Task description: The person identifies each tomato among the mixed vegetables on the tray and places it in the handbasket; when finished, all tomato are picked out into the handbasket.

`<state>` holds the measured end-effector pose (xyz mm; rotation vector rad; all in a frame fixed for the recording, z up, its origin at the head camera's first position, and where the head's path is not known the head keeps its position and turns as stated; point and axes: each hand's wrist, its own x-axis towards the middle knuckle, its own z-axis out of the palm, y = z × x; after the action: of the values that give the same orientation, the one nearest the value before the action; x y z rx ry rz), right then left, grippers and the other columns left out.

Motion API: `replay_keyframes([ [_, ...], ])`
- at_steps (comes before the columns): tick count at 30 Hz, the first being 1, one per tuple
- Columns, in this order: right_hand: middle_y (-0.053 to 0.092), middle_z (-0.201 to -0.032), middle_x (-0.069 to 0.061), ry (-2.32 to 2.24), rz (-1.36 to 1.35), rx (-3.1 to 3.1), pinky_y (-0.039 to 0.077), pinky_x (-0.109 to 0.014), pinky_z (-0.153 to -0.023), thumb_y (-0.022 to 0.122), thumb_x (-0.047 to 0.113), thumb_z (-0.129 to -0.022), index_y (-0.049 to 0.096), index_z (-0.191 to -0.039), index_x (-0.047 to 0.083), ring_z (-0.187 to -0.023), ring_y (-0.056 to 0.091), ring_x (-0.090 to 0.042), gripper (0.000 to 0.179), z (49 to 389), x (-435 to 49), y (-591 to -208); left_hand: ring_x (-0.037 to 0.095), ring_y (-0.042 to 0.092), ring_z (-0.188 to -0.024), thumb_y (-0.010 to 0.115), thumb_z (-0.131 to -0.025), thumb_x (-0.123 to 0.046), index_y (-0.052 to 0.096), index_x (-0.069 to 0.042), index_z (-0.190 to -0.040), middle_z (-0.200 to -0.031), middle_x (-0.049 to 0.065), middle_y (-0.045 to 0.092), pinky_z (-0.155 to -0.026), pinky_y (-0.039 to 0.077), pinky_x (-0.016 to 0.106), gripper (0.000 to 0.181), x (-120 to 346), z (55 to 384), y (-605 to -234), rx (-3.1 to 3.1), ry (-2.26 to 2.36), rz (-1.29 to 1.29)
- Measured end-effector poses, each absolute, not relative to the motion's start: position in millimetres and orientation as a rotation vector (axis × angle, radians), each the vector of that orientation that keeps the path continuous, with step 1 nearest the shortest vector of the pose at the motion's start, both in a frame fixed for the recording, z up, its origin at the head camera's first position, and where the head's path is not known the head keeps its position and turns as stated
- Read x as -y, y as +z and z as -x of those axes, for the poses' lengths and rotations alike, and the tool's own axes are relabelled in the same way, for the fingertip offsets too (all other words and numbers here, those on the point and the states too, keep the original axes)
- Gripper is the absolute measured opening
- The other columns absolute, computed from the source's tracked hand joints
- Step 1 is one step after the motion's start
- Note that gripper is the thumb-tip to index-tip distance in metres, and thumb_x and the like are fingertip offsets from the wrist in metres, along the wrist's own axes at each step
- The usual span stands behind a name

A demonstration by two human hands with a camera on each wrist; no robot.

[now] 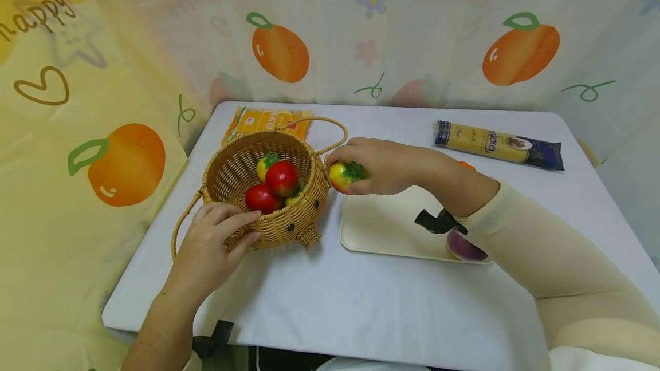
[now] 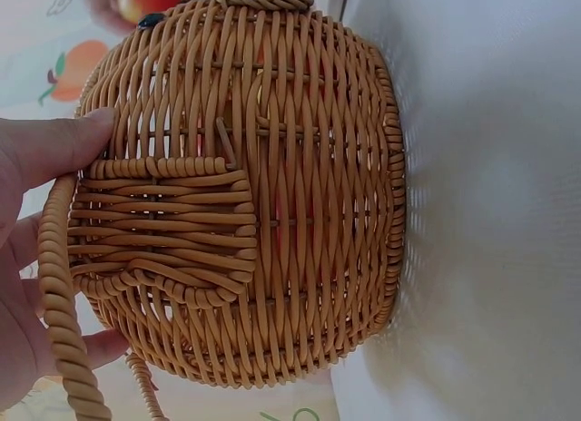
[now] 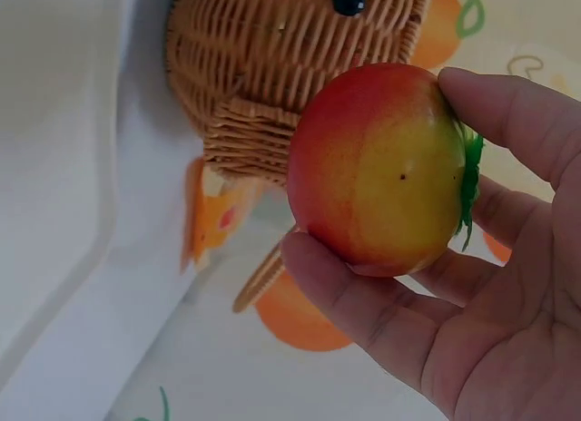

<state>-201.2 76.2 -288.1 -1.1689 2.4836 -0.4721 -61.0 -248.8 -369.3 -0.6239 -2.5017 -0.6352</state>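
Observation:
A woven wicker basket (image 1: 268,228) stands on the left of the table, with several red and yellow toy tomatoes (image 1: 282,178) inside. My left hand (image 1: 211,245) grips its front-left rim, fingers over the edge and thumb outside; in the left wrist view the thumb lies near a woven flap (image 2: 163,230). Just right of the basket, my right hand (image 1: 378,165) holds a red-and-yellow toy tomato (image 3: 381,171) with a green leafy top, pinched between thumb and fingers. The tomato is raised beside the basket's right rim.
A cream tray (image 1: 392,239) lies under the right forearm, with a purple piece (image 1: 466,246) at its near right corner. Something orange (image 1: 467,165) is mostly hidden behind the forearm. Behind the basket lies a yellow packet (image 1: 268,118); a pasta bag (image 1: 497,145) lies at back right.

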Motion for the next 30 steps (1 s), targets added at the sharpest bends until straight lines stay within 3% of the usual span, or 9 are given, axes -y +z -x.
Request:
replay_keyframes([
  [10,0.053,-0.140,0.000,-0.462,1.273,-2.464,0.044,-0.036,-0.108,0.067,0.028,-0.098,0.051,-0.147,0.021,-0.126,0.048,-0.016,0.053,209.3,-45.8,-266.2,0.032,0.055,-0.103,0.091,-0.072,-0.003,0.080,-0.014,-0.110,-0.097,0.007,0.068,-0.088,0.044,0.046,0.041,247.2,61.1,-367.0,2.517,-0.624,0.613],
  [17,0.048,-0.150,0.001,-0.459,1.358,-2.478,0.040,-0.036,-0.114,0.065,0.032,-0.099,0.049,-0.148,0.022,-0.137,0.042,-0.017,0.052,215.7,-9.4,-255.0,0.032,0.056,-0.103,0.091,-0.071,-0.002,0.080,-0.014,-0.109,-0.098,0.007,0.068,-0.088,0.044,0.046,0.041,246.8,59.5,-366.8,2.522,-0.632,0.603],
  [30,0.045,-0.148,-0.004,-0.302,1.358,-2.434,0.046,-0.031,-0.105,0.064,0.035,-0.101,0.040,-0.154,0.023,-0.121,0.050,-0.015,0.059,216.0,40.7,-277.6,0.033,0.056,-0.101,0.091,-0.072,-0.003,0.080,-0.012,-0.108,-0.097,0.008,0.068,-0.088,0.044,0.045,0.038,248.2,59.3,-365.9,2.513,-0.623,0.622],
])
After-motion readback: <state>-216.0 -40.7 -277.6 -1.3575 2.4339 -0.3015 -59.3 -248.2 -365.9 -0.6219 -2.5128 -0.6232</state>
